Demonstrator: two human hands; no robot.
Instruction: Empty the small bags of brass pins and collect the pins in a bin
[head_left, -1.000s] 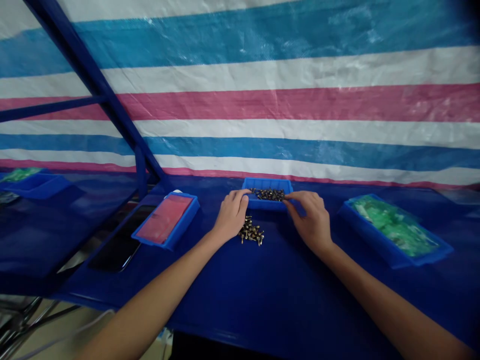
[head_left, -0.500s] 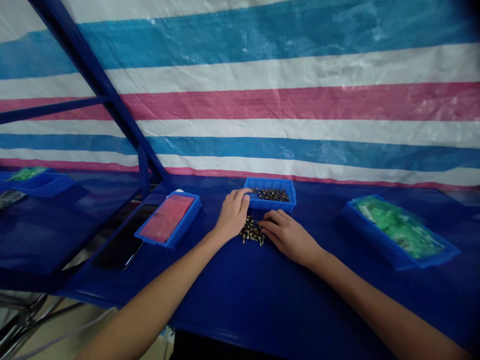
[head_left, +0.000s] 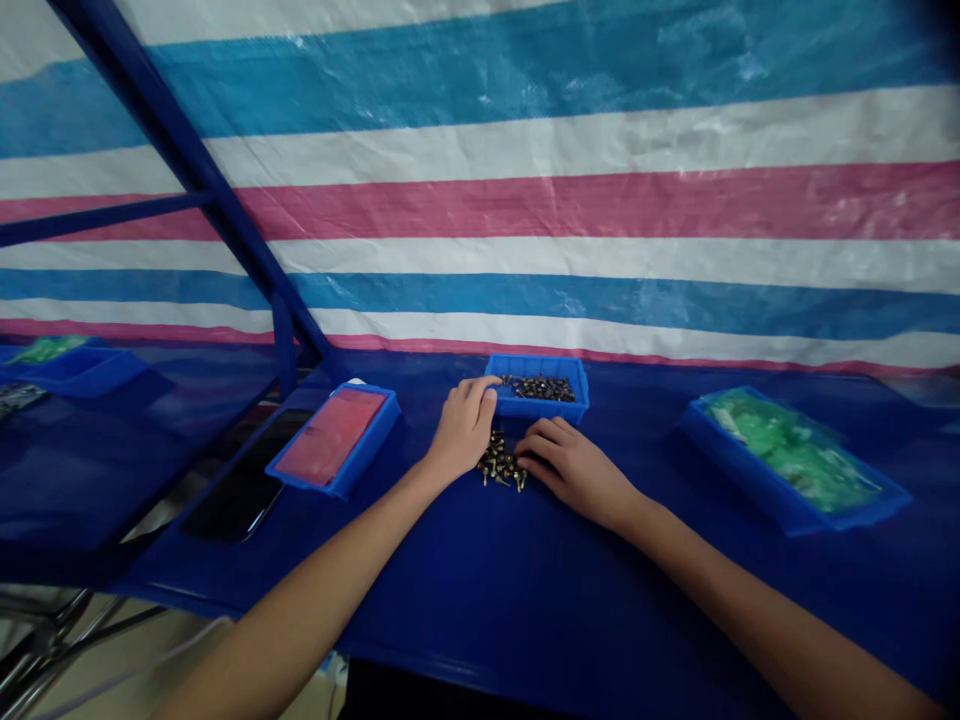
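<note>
A striped tarpaulin backs a blue-covered bench. On the bench stand a red-lined tray at left and a tray of green packets at right. Far centre, a small blue tray holds a heap of screws; a loose pile lies outside it on the bench, nearer the person. The left hand, half-curled and holding nothing visible, touches the tray's left rim. The right hand lies loosely against the pile; any grasp on a screw cannot be confirmed.

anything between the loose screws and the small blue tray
Nothing visible. The loose brass-coloured metal screws lie just short of the small blue plastic tray. The left hand sits beside that gap, not across it.
</note>
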